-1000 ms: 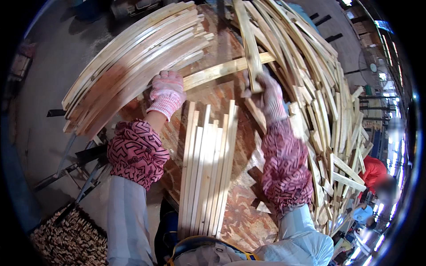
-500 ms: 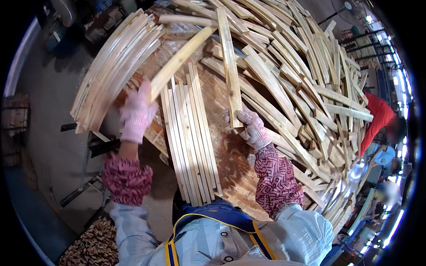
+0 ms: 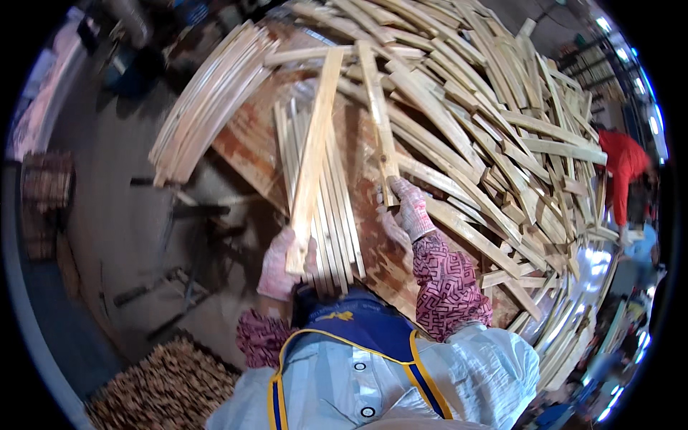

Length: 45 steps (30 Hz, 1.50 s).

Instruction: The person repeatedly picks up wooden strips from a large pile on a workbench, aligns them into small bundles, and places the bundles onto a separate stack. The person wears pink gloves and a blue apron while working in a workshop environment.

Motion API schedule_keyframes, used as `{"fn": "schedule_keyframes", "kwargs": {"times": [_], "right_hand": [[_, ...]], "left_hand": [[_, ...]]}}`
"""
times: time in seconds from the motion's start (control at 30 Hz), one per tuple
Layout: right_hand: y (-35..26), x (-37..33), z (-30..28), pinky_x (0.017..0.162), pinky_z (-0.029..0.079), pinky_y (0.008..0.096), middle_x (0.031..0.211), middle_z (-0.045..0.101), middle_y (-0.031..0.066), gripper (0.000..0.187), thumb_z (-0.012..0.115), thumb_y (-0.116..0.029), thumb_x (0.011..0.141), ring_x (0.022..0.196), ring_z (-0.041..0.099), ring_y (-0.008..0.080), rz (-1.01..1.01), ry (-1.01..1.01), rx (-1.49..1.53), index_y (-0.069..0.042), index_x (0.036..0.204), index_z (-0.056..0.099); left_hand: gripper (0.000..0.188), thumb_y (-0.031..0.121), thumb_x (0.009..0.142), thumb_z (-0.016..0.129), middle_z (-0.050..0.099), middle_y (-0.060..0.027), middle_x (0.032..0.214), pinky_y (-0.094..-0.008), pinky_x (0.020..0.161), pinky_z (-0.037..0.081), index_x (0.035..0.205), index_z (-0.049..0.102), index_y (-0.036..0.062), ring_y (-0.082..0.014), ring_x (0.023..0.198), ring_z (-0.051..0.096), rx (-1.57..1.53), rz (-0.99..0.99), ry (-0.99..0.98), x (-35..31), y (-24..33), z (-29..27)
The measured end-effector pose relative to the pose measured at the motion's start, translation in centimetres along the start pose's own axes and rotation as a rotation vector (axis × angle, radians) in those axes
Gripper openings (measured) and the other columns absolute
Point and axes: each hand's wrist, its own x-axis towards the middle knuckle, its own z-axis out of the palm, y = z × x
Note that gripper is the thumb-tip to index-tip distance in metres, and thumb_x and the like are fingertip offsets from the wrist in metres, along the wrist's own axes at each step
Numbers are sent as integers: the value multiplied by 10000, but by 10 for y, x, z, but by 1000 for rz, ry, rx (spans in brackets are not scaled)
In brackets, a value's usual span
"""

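My gloved left hand (image 3: 282, 265) is closed around the near end of a pale wooden slat (image 3: 315, 154). This slat slants away over a row of wooden slats (image 3: 342, 208) laid side by side in front of my apron. In my gloved right hand (image 3: 410, 208) is the near end of another wooden slat (image 3: 374, 107), tilted with a narrow edge toward me. Its far end lies close to a slat (image 3: 308, 54) placed crosswise at the back. Parts of the row are hidden under the left slat.
A large jumbled heap of slats (image 3: 473, 136) covers the right and far side of the brown worktop (image 3: 251, 136). A neat stack of slats (image 3: 211, 100) lies at the far left. On the floor at lower left is a pile of wood offcuts (image 3: 165, 383). A person in red (image 3: 622, 168) stands at far right.
My left hand has moved right and nearer to me, bringing its slat over the row. The slat in my right hand has turned more onto its edge. The view has shifted slightly.
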Motion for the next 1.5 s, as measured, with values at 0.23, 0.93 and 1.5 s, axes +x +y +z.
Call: {"fn": "schedule_keyframes", "kwargs": {"times": [0.23, 0.93, 1.5], "right_hand": [[50, -35, -40, 496, 551, 342, 839, 653, 121, 252, 538, -213, 976, 614, 640, 234, -18, 23, -293, 8, 1090, 578], [-15, -9, 110, 448, 507, 301, 924, 595, 110, 812, 632, -303, 822, 589, 543, 133, -447, -126, -694, -55, 1484, 232], [91, 294, 365, 963, 457, 462, 1186, 606, 279, 719, 448, -540, 938, 1139, 592, 361, -456, -325, -1664, 59, 1334, 424]], "left_hand": [[734, 714, 888, 396, 625, -86, 732, -304, 438, 506, 990, 606, 18, -186, 539, 599, 147, 145, 131, 23, 7, -65], [739, 443, 816, 632, 650, -144, 1192, -334, 952, 456, 1480, 355, 274, -296, 1085, 625, 1126, -32, 60, 79, -34, -99], [742, 517, 839, 623, 609, -191, 1234, -359, 956, 460, 1437, 403, 137, -341, 1140, 586, 1023, -55, -117, 82, -29, -119]]}}
